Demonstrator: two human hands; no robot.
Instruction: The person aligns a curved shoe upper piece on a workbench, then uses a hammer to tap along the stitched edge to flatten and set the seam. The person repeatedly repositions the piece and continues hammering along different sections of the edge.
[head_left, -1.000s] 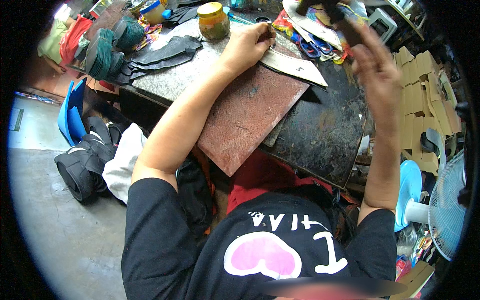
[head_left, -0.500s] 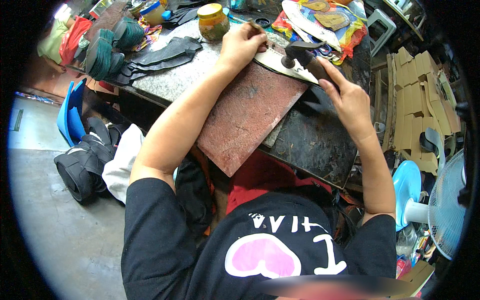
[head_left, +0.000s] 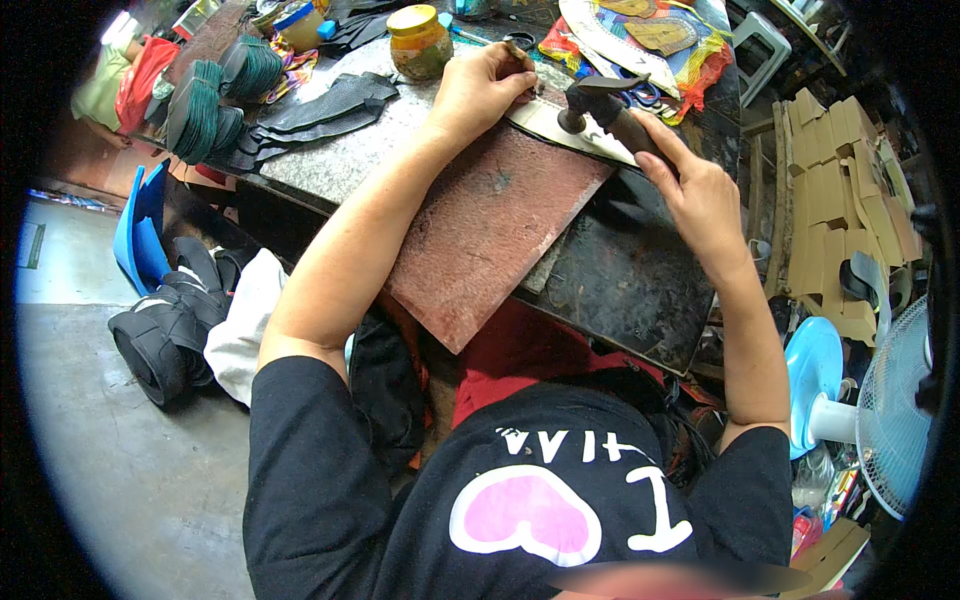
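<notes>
My right hand (head_left: pixel 695 185) grips the dark handle of a hammer (head_left: pixel 628 132), with its round face low over a flat white piece (head_left: pixel 560 128). That piece, narrow and dark-edged, lies along the far side of a reddish-brown board (head_left: pixel 490 225) on the bench. At its left end my left hand (head_left: pixel 482 92) is closed, the fingertips pinched together just left of the hammer head. Whatever small thing they hold is too hidden to name.
Beyond my left hand stands a yellow-lidded jar (head_left: pixel 420 42). Black leather pieces (head_left: pixel 325 115) and green cord spools (head_left: pixel 195 110) lie to the left. Scissors (head_left: pixel 643 96) and cut sole shapes (head_left: pixel 660 35) sit at far right. A fan (head_left: pixel 895 400) stands beside my right arm.
The view has shifted slightly. Both hands keep their grips, and the hammer head stays low over the white piece with little visible movement.
</notes>
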